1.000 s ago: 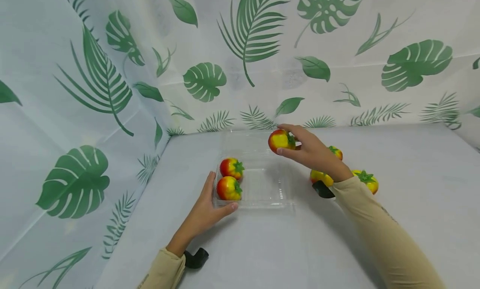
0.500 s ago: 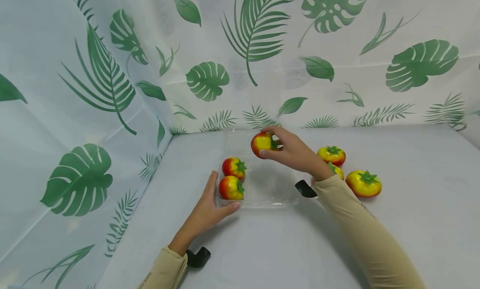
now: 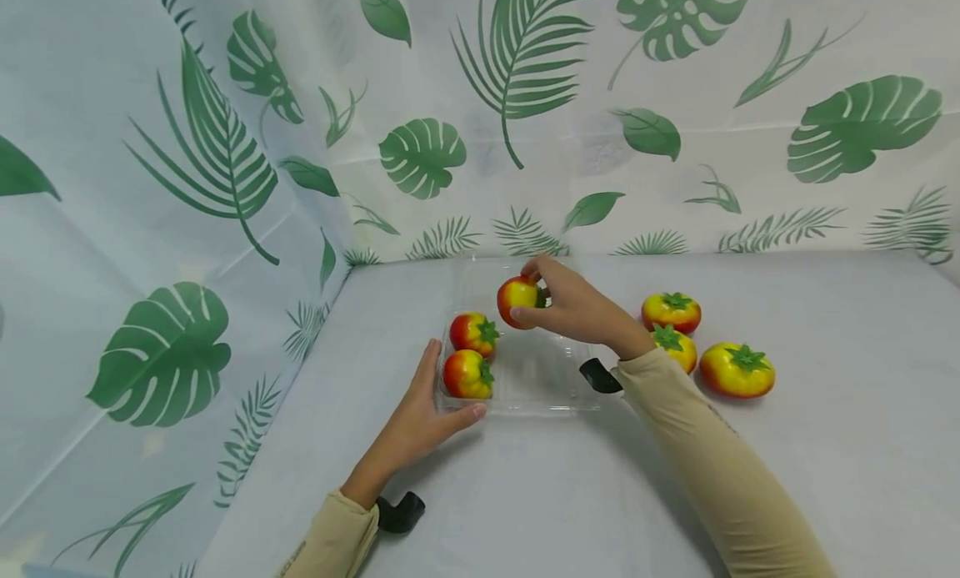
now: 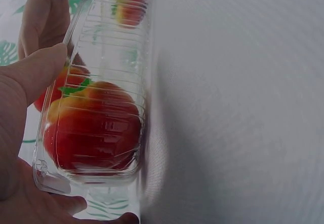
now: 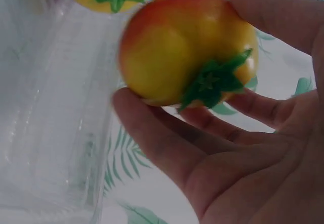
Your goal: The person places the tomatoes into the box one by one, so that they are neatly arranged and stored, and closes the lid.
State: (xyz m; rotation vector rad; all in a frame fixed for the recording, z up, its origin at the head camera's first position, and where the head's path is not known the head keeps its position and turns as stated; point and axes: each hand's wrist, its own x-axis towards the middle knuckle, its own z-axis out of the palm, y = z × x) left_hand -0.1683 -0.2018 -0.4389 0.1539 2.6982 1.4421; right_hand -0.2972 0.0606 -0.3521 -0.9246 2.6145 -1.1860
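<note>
My right hand (image 3: 577,304) grips a red-and-yellow toy tomato (image 3: 518,301) with a green star-shaped top, holding it over the back part of a clear plastic box (image 3: 540,394). In the right wrist view the thumb and fingertips surround the tomato (image 5: 187,46), beside the box wall. Two more tomatoes, one behind (image 3: 471,334) and one in front (image 3: 467,374), sit along the left side inside the box. My left hand (image 3: 416,419) rests at the box's front-left corner, thumb along the front edge, fingers straight along the left side. The left wrist view shows a tomato (image 4: 96,133) through the clear wall.
Three toy tomatoes lie on the white tabletop to the right: a back one (image 3: 671,313), one partly behind the right forearm (image 3: 675,349), and one further right (image 3: 737,369). The clear lid (image 3: 480,282) lies behind the box. Leaf-print curtains (image 3: 555,144) stand behind and left.
My right hand has carried its tomato leftward from the box's right rear and then slightly lower. The tomatoes on the right are now less covered by the arm. My left hand stays at the corner.
</note>
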